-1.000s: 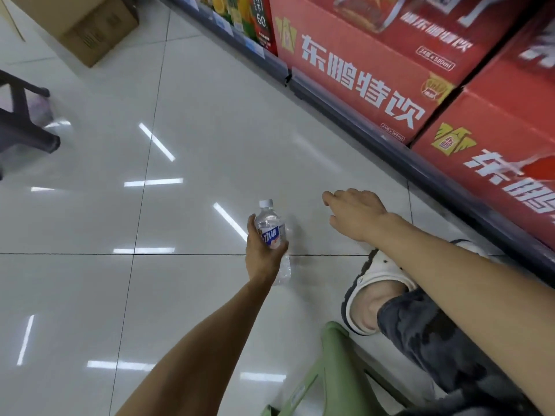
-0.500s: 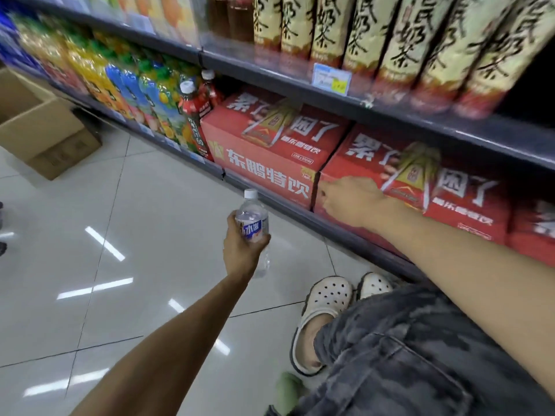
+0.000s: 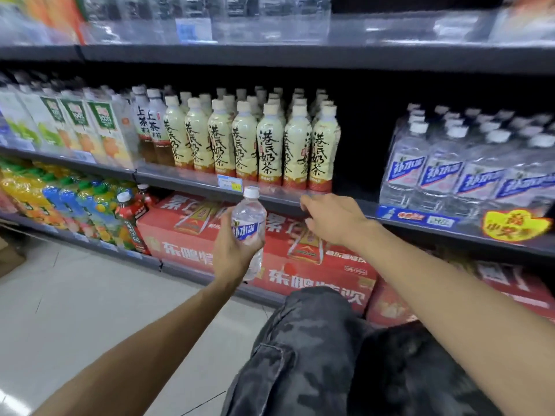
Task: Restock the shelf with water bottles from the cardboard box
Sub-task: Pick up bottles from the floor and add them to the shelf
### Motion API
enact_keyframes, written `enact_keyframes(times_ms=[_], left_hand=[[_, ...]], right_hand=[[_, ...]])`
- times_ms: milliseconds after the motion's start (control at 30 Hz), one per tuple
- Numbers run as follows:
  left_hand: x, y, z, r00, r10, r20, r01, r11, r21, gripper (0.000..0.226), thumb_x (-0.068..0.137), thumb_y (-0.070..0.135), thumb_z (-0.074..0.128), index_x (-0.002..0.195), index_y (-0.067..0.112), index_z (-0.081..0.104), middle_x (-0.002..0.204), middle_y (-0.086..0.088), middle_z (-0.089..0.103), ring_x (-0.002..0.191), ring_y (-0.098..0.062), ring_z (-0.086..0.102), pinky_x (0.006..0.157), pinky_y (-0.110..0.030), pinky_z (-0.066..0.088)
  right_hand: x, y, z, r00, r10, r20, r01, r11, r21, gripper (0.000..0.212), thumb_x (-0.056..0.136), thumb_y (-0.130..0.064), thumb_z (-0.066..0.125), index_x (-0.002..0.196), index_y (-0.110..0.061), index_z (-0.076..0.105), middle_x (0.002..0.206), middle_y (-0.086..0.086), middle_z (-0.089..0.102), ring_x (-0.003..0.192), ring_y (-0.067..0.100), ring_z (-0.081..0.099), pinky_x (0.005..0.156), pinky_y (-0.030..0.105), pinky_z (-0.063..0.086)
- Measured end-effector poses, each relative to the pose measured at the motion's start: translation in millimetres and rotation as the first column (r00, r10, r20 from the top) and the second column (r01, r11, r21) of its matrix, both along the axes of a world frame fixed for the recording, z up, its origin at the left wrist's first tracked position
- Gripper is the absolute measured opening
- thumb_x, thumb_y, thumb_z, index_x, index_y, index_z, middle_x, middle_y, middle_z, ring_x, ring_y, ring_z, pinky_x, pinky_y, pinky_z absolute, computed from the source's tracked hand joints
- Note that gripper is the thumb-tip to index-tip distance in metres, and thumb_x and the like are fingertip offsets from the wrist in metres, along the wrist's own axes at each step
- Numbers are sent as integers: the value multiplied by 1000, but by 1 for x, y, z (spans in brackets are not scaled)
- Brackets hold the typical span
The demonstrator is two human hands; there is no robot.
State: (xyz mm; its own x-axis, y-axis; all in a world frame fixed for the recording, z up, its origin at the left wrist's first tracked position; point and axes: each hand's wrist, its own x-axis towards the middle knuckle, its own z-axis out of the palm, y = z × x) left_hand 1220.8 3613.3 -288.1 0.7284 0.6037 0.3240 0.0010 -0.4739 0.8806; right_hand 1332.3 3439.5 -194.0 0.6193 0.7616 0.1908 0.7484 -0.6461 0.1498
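Observation:
My left hand [image 3: 232,250] grips a clear water bottle [image 3: 248,219] with a white cap and blue label, held upright in front of the shelves. My right hand [image 3: 332,217] holds nothing; its fingers are loosely curled near the front edge of the middle shelf [image 3: 339,210]. On that shelf at the right stand several matching water bottles [image 3: 450,172]. A dark gap [image 3: 360,157] lies between them and the milk tea bottles. The cardboard box is mostly out of view; only a brown corner [image 3: 7,256] shows at far left.
Cream milk tea bottles [image 3: 255,145] and juice cartons [image 3: 72,127] fill the middle shelf's left part. Red drink cases [image 3: 300,265] sit on the bottom shelf, with colourful juice bottles [image 3: 75,205] to their left. My knee in camouflage trousers [image 3: 315,340] is below.
The view has tilted up from the floor to the shelves. My left hand has raised the bottle toward the middle shelf, and my right hand has lifted from the red cases to the shelf edge.

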Motion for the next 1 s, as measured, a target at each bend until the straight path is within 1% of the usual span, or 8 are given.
enact_keyframes(times_ms=[67, 233, 433, 500, 600, 667, 867, 1000], left_hand=[[10, -11, 13, 999, -32, 22, 31, 999, 18, 71, 71, 31, 82, 128, 36, 39, 105, 24, 59, 93, 1, 64, 75, -24, 54], [33, -51, 51, 986, -159, 40, 154, 982, 108, 80, 68, 39, 83, 132, 37, 35, 116, 9, 64, 98, -13, 66, 82, -43, 57], [53, -107, 91, 933, -342, 112, 320, 931, 176, 78, 69, 32, 84, 131, 39, 37, 117, 24, 58, 106, 1, 59, 92, -34, 51], [60, -128, 103, 909, -394, 137, 360, 906, 222, 78, 69, 31, 85, 131, 40, 38, 118, 33, 54, 110, 9, 54, 92, -26, 47], [73, -163, 120, 883, -442, 157, 394, 880, 264, 78, 68, 30, 84, 129, 41, 37, 122, 26, 55, 114, -2, 54, 94, -26, 45], [83, -185, 128, 869, -469, 158, 416, 865, 282, 80, 66, 32, 84, 129, 43, 36, 118, 29, 54, 110, -1, 55, 92, -23, 44], [115, -256, 139, 796, -589, 139, 532, 791, 303, 80, 64, 41, 82, 130, 44, 37, 121, 22, 57, 115, -10, 57, 97, -42, 48], [138, -312, 142, 722, -675, 151, 626, 731, 273, 84, 65, 40, 85, 134, 37, 37, 129, 19, 54, 122, -8, 52, 99, -28, 42]], right_hand=[[3, -19, 10, 999, -45, -1, 45, 999, 30, 28, 94, -23, 47, 122, -16, 46, 117, 7, 60, 106, 30, 57, 68, 35, 37], [3, -88, 44, 987, -158, 36, 153, 981, 117, 24, 94, -25, 47, 117, -16, 49, 112, 7, 62, 102, 30, 58, 70, 36, 39], [-8, -172, 60, 950, -310, 42, 298, 937, 181, 29, 95, -17, 43, 124, -16, 48, 115, 9, 62, 101, 31, 59, 70, 36, 43], [-12, -199, 61, 930, -364, 42, 353, 921, 164, 29, 95, -17, 43, 124, -15, 48, 116, 10, 62, 101, 32, 60, 72, 37, 45], [-11, -237, 60, 888, -460, 13, 452, 877, 163, 27, 96, -19, 43, 122, -15, 47, 118, 9, 61, 104, 32, 60, 74, 38, 46], [-9, -260, 60, 860, -511, -1, 503, 847, 169, 25, 95, -19, 44, 119, -16, 47, 116, 8, 62, 102, 31, 60, 72, 36, 45], [0, -324, 56, 800, -601, -8, 584, 774, 245, 26, 93, -24, 50, 117, -16, 49, 114, 7, 64, 104, 31, 61, 69, 35, 41], [0, -365, 52, 768, -641, 10, 614, 740, 274, 25, 94, -27, 48, 117, -17, 50, 108, 6, 64, 98, 30, 62, 65, 34, 40]])
